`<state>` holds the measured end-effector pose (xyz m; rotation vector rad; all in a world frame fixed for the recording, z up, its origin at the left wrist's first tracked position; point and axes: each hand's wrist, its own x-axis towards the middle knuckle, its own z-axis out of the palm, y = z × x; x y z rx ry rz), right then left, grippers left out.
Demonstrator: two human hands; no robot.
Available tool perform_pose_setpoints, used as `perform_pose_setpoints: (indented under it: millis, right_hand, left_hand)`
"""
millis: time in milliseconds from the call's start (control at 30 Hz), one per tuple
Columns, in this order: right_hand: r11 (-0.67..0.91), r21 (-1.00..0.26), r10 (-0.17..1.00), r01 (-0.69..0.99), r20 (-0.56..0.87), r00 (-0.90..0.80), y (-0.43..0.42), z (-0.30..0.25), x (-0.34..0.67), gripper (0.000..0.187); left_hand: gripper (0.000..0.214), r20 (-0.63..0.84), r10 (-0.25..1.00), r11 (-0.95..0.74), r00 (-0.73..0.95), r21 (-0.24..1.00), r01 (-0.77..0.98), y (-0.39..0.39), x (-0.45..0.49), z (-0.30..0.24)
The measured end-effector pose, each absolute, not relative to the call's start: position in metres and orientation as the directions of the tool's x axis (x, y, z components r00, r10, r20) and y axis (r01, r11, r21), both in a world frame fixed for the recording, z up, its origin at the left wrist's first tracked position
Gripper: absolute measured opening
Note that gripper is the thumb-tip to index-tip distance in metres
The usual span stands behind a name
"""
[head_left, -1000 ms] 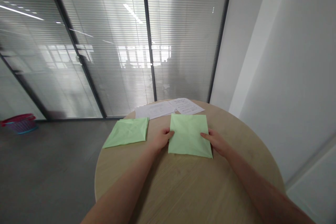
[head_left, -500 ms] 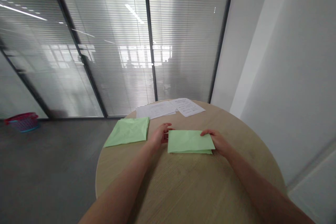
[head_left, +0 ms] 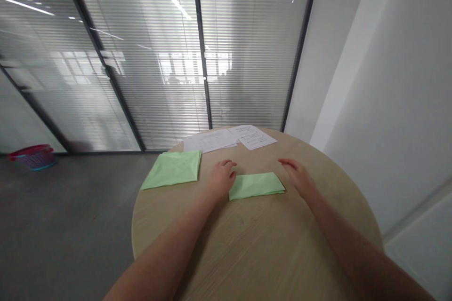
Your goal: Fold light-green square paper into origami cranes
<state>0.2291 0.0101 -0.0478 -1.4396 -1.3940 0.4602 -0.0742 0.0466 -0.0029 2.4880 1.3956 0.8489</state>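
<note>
We take the step in hand to be folding and flattening: a slim, light green rectangle of folded, cloth-like material [head_left: 257,185] lies flat on the round, pale wooden bench [head_left: 254,244], between our hands. Our left hand [head_left: 221,178] is at its left end, thumb and fingers parted, gripping nothing that we can see; whether it touches the edge we cannot tell. Our right hand [head_left: 298,176] is spread beyond the far right corner, clear of the material. A larger, light green folded piece [head_left: 174,168] lies near, to the left, and printed white paper sheets [head_left: 256,136] lie behind. In our judgement, the next move calls for light fingers: layers show at the right end, so we should keep them aligned while pressing or lifting.
</note>
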Motion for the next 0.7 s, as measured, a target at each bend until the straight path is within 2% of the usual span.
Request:
perform_pose_setpoints:
  millis: [33,100,167,233,333,400,700]
  right_hand:
    - [0.219,-0.79,0.899,0.573,0.392,0.197,0.008,-0.046,0.225,0.041]
    - [0.297,-0.651,0.912,0.699,0.41,-0.006,0.002,-0.043,0.212,0.046]
    - [0.353,-0.505,0.92,0.788,0.339,-0.195,-0.002,-0.042,0.197,0.054]
    - [0.362,-0.375,0.93,0.853,0.214,-0.301,-0.005,-0.043,0.184,0.06]
    - [0.33,-0.242,0.944,0.912,0.09,-0.317,-0.009,-0.044,0.173,0.061]
    - [0.308,-0.196,0.951,0.931,0.042,-0.306,-0.012,-0.042,0.17,0.061]
    - [0.23,-0.132,0.972,0.964,-0.025,-0.235,-0.022,-0.035,0.159,0.07]
  left_hand:
    - [0.033,0.405,0.795,-0.591,0.452,0.348,0.727,0.042,-0.071,-0.001]
    - [0.032,0.333,0.778,-0.623,0.533,0.293,0.725,0.032,-0.063,0.001]
    - [0.033,0.24,0.774,-0.632,0.585,0.255,0.732,0.023,-0.055,-0.001]
    - [0.037,0.192,0.764,-0.645,0.616,0.212,0.734,0.017,-0.049,-0.006]
    - [0.048,0.135,0.749,-0.662,0.648,0.151,0.734,0.013,-0.048,-0.014]
    - [0.058,0.077,0.747,-0.665,0.661,0.134,0.735,0.014,-0.051,-0.018]
    - [0.08,-0.061,0.741,-0.66,0.669,0.119,0.742,0.017,-0.057,-0.012]
